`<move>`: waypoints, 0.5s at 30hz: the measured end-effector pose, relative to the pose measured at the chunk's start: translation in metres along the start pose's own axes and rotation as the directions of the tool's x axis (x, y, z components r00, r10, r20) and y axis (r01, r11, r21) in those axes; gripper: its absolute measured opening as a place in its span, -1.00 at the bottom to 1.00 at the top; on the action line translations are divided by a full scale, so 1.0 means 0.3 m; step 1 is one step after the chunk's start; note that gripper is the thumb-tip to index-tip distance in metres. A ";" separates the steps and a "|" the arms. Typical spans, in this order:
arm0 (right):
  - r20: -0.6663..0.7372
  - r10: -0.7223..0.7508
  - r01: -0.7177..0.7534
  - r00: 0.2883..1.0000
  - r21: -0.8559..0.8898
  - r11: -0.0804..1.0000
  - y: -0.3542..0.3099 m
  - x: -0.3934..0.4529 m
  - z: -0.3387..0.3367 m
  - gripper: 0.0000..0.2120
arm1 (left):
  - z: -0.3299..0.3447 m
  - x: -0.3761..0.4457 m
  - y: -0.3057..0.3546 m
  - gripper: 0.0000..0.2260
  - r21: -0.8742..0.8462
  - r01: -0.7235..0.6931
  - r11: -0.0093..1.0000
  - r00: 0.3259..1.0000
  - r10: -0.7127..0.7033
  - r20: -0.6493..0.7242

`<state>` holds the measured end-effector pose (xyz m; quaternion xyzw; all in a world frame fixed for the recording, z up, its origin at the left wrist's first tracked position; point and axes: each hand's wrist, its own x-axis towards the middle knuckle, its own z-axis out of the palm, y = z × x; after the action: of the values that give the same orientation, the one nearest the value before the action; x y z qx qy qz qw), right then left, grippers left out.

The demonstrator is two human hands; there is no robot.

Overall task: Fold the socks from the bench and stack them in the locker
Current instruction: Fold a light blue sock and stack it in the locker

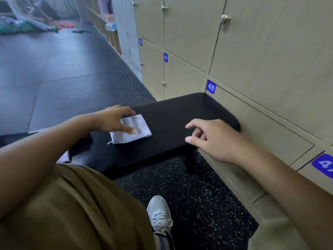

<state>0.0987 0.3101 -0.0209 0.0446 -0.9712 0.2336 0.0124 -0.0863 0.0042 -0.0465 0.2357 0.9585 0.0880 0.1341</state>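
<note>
A folded white sock (137,126) lies flat on the black bench (176,114), near its left front part. My left hand (115,120) rests on the sock's left half, thumb pressing its top and fingers spread over its far edge. My right hand (212,136) hovers over the bench's right end with loosely curled fingers and holds nothing. Beige lockers (261,73) line the wall on the right, their doors numbered 47, 48 (211,86) and 49. All locker doors in view are closed.
The bench's far end butts against the lockers. A dark cloth (79,147) hangs at the bench's near left. My grey sneaker (159,213) stands on the speckled black floor. Colourful items (66,26) and open shelving lie far back on the left.
</note>
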 end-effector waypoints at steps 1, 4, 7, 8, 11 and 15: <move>0.007 0.002 -0.002 1.000 -0.007 1.000 0.002 0.010 0.009 -0.69 | -0.001 0.022 -0.009 -0.17 -0.004 0.012 1.000 1.000 -0.012 0.013; 0.029 0.016 -0.015 0.999 -0.036 0.999 0.014 0.029 0.025 -0.68 | -0.003 0.079 -0.029 -0.20 -0.072 0.068 0.995 0.997 -0.065 0.049; 0.054 0.025 -0.021 0.998 -0.064 0.998 0.024 0.031 0.034 -0.66 | -0.005 0.116 -0.037 -0.32 -0.051 0.093 0.994 0.994 -0.090 0.056; 0.058 0.028 -0.024 0.998 -0.067 0.997 0.026 0.030 0.036 -0.66 | -0.003 0.124 -0.037 -0.41 -0.042 0.091 0.995 0.994 -0.088 0.066; 0.067 0.034 -0.029 0.997 -0.073 0.997 0.028 0.025 0.040 -0.66 | 0.008 0.114 -0.010 -0.63 -0.065 0.114 0.991 0.986 -0.105 0.127; 0.063 0.031 -0.028 0.998 -0.056 0.998 0.028 0.020 0.046 -0.66 | 0.027 0.078 0.039 -0.70 -0.146 0.058 0.988 0.996 -0.048 0.077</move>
<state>0.0919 0.3107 -0.0368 0.0372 -0.9778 0.2052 -0.0208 -0.0987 0.0264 -0.0567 0.2025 0.9497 0.1468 0.1884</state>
